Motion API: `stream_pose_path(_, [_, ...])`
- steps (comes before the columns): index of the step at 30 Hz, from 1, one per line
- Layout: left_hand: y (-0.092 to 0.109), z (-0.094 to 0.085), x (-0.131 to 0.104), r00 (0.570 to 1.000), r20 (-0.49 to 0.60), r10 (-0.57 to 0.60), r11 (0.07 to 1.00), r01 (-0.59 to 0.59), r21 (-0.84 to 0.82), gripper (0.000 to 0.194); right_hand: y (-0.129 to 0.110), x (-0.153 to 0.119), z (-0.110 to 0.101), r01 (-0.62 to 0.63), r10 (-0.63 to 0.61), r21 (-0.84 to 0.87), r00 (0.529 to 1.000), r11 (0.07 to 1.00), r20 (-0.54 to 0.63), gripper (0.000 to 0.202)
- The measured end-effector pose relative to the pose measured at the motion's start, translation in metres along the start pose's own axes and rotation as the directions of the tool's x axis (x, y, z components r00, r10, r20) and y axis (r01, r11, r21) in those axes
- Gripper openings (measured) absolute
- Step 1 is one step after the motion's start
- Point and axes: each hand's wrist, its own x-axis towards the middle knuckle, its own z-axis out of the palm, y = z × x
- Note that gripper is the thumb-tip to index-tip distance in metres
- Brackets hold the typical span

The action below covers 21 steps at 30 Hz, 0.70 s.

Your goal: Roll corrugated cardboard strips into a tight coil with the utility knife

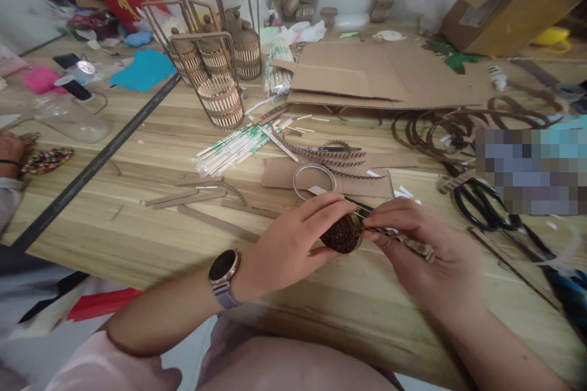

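A coil of dark brown corrugated cardboard (342, 234) is gripped in my left hand (293, 241), its ridged round face showing. On the right, my right hand (424, 250) pinches a corrugated cardboard strip (408, 243) that runs from the coil's edge across the palm. The fingertips of both hands are close together at the coil. Just behind them lie a roll of tape (314, 181) on its side and a flat cardboard piece (279, 176). More ridged strips (337, 157) are on the table beyond the tape.
Stick-and-cardboard lanterns (220, 101) stand at the back left, near wrapped sticks (233, 148). Cardboard sheets (348, 73) lie behind. Black-handled scissors (479, 204) and coiled strips (413, 134) are at the right. Another person's hand (11, 153) shows at the far left.
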Motion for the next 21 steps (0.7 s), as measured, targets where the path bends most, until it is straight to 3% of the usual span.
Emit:
stream_pose_path(8, [-0.0021, 0.0009, -0.0043, 0.988, -0.085, 0.128, 0.983, -0.114, 0.146, 0.052, -0.0016, 0.0002, 0.0038, -0.158, 0.159, 0.079, 0.987, 0.984, -0.002, 0.007])
stream_pose_path(14, [-0.0035, 0.0013, -0.0046, 0.974, -0.119, 0.191, 0.967, -0.166, 0.191, 0.052, -0.0038, 0.0022, 0.0073, -0.314, 0.315, 0.252, 0.948, 0.915, 0.037, 0.018])
stream_pose_path(21, [-0.0009, 0.0031, -0.0006, 0.978, -0.149, 0.148, 0.987, -0.137, 0.085, 0.048, -0.0027, -0.0001, 0.0052, -0.248, 0.258, 0.235, 0.966, 0.940, -0.013, 0.014])
